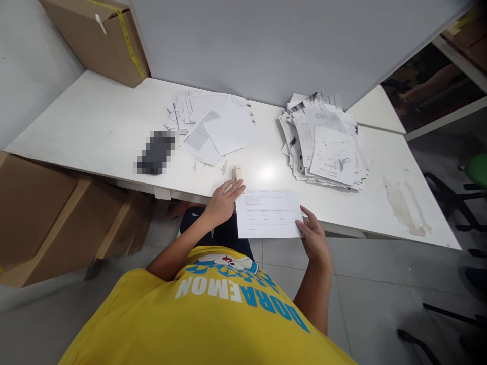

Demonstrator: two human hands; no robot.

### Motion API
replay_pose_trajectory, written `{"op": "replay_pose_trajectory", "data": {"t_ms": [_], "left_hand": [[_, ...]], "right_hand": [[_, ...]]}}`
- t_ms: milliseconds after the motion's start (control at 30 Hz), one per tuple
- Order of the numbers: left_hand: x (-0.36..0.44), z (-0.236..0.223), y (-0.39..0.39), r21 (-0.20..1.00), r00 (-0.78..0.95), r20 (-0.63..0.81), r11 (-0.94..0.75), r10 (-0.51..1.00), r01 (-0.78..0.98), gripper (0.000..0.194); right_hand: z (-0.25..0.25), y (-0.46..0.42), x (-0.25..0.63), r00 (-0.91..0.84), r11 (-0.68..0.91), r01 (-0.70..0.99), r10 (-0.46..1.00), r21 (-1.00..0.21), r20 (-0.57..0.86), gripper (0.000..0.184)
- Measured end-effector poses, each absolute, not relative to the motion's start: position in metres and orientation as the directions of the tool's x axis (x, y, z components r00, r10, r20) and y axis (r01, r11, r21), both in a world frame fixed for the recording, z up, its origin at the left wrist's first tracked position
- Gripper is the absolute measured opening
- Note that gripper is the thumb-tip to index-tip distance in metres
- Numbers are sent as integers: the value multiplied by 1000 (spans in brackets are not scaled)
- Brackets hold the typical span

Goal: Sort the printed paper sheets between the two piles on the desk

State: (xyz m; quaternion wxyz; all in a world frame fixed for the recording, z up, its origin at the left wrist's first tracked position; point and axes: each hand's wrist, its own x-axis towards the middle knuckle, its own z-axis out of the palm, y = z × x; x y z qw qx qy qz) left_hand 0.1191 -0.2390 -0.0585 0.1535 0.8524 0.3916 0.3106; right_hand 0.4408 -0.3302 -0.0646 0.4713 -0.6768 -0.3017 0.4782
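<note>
A printed sheet of paper (268,214) lies at the near edge of the white table (95,132), overhanging it. My right hand (314,238) grips the sheet's right lower corner, fingers closed on it. My left hand (223,199) rests at the sheet's left top corner with fingers stretched toward a small cream stapler (238,174) just beyond the fingertips; it holds nothing that I can see.
A loose pile of papers (213,124) lies at mid-table and a thicker stack (327,142) to the right. A dark blurred object (155,152) sits left of them. Cardboard boxes stand at the back left (102,38) and under the table (45,218). Chair legs (452,203) at right.
</note>
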Motion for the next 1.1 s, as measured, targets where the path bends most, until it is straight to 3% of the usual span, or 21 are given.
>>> {"op": "replay_pose_trajectory", "data": {"t_ms": [333,533,733,867,967,1100], "left_hand": [[117,-71,-236,553,513,378,-632,771,543,66],[118,-72,-236,573,502,382,-625,776,530,61],[108,-59,-231,698,507,317,-559,801,447,72],[101,-53,-228,744,533,309,-550,788,380,69],[99,-49,-229,753,541,290,-537,789,379,68],[99,-43,-234,764,561,243,-512,792,392,65]], "right_hand": [[-71,-324,450,358,-383,-32,858,-923,-368,74],[-61,-317,452,388,-410,101,856,-907,-343,76],[-28,-305,460,544,-260,246,834,-934,-90,53],[-7,-270,482,775,4,275,591,-961,224,27],[-4,-227,497,884,130,144,429,-981,187,19],[-3,-170,500,857,77,78,504,-994,106,13]]}}
